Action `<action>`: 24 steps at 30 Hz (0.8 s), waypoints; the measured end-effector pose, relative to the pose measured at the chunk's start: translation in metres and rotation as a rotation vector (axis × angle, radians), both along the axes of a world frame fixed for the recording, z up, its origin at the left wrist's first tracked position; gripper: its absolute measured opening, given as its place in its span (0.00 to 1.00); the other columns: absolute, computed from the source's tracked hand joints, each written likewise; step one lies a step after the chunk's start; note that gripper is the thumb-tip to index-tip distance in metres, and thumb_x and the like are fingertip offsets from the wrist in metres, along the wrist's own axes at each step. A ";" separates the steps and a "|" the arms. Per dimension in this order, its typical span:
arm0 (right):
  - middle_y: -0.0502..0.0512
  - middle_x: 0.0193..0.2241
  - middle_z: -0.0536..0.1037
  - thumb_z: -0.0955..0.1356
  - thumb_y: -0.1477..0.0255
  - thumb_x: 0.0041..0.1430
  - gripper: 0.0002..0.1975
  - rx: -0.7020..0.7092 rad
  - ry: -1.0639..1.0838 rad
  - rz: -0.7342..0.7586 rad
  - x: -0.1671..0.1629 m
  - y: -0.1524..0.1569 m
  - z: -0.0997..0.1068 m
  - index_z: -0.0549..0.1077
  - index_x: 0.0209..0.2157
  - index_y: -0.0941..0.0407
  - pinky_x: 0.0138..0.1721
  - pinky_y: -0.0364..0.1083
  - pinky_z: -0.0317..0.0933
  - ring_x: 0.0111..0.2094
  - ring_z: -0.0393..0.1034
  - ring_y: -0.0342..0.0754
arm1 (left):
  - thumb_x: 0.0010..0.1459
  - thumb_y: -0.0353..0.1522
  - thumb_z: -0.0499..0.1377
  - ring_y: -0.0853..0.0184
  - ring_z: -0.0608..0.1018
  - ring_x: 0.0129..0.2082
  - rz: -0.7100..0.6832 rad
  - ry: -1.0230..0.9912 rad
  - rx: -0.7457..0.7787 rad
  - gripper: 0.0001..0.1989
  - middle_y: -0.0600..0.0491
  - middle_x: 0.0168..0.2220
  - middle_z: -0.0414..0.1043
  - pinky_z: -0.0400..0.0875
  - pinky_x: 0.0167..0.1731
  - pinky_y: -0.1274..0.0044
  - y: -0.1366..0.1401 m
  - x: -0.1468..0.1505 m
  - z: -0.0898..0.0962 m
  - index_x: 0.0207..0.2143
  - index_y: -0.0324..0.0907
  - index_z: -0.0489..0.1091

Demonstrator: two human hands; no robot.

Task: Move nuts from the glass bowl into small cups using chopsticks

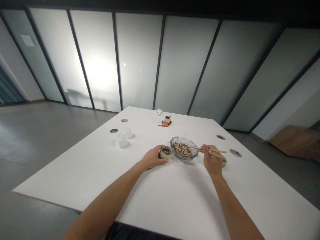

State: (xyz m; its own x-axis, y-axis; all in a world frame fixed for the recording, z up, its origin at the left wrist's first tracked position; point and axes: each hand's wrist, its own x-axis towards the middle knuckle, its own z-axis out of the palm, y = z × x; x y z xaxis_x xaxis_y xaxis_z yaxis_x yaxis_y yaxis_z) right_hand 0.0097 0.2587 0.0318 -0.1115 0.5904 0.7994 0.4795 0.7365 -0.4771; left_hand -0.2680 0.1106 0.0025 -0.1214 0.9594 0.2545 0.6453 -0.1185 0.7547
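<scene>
My left hand (154, 156) is wrapped round a small beige cup (166, 155), which has some dark seeds (166, 151) in it. Just right of the cup stands a clear glass bowl (176, 153) with a scalloped rim, and peanuts (183, 150) mixed with darker seeds lie inside. My right hand (212, 160) grips a pair of wooden chopsticks (217, 151), their tips reaching over the bowl's contents. Whether the tips pinch anything is too small to tell. Partly hidden behind my right hand is another small beige cup (224, 162).
Two translucent white containers (122, 140) stand on the white table (100, 173) to the left. Farther back are a yellow toy vehicle (166, 120), an orange toy carrot (165, 125) and a white box-like object (158, 112). Several round holes pierce the tabletop near its sides.
</scene>
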 end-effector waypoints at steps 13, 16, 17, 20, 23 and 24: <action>0.57 0.32 0.81 0.67 0.49 0.69 0.23 -0.101 -0.053 0.345 -0.012 -0.014 -0.003 0.81 0.32 0.52 0.38 0.50 0.70 0.34 0.75 0.52 | 0.51 0.39 0.73 0.53 0.80 0.53 -0.009 -0.003 0.019 0.36 0.48 0.58 0.78 0.74 0.54 0.65 0.000 0.001 -0.001 0.62 0.49 0.69; 0.57 0.32 0.82 0.67 0.50 0.69 0.22 -0.083 -0.052 0.344 -0.012 -0.014 -0.004 0.82 0.33 0.52 0.39 0.51 0.71 0.35 0.76 0.52 | 0.51 0.40 0.73 0.53 0.80 0.53 -0.015 -0.006 0.018 0.36 0.48 0.58 0.78 0.74 0.54 0.65 0.000 0.000 -0.002 0.62 0.49 0.69; 0.57 0.32 0.82 0.67 0.51 0.69 0.22 -0.080 -0.051 0.339 -0.011 -0.014 -0.004 0.82 0.33 0.52 0.38 0.51 0.72 0.35 0.76 0.52 | 0.51 0.40 0.73 0.53 0.80 0.53 -0.016 -0.008 0.016 0.37 0.48 0.58 0.78 0.74 0.54 0.65 0.001 0.000 -0.002 0.62 0.49 0.68; 0.57 0.32 0.82 0.67 0.50 0.69 0.22 -0.079 -0.038 0.309 -0.010 -0.013 -0.003 0.82 0.33 0.53 0.38 0.51 0.72 0.34 0.77 0.52 | 0.50 0.41 0.73 0.53 0.80 0.54 -0.009 -0.009 0.013 0.38 0.47 0.58 0.78 0.74 0.54 0.65 0.001 0.000 -0.003 0.63 0.48 0.68; 0.57 0.31 0.82 0.67 0.47 0.66 0.25 -0.096 0.017 0.240 -0.008 -0.011 -0.001 0.81 0.30 0.53 0.39 0.52 0.73 0.34 0.77 0.52 | 0.50 0.41 0.73 0.53 0.80 0.54 -0.002 0.004 0.009 0.37 0.47 0.58 0.77 0.74 0.54 0.65 0.001 0.000 -0.003 0.62 0.48 0.68; 0.57 0.30 0.82 0.68 0.45 0.65 0.26 -0.111 0.048 0.211 -0.008 -0.010 -0.001 0.80 0.29 0.53 0.40 0.52 0.73 0.34 0.77 0.53 | 0.51 0.41 0.73 0.53 0.80 0.54 -0.001 0.008 0.006 0.37 0.47 0.58 0.77 0.74 0.54 0.65 0.001 0.000 -0.002 0.62 0.48 0.68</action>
State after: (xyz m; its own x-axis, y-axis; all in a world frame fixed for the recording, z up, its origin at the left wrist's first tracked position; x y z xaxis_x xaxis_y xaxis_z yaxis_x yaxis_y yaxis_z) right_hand 0.0017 0.2491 0.0309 -0.2051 0.6428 0.7380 0.2955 0.7595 -0.5795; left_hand -0.2679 0.1120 0.0004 -0.1189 0.9579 0.2612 0.6513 -0.1234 0.7487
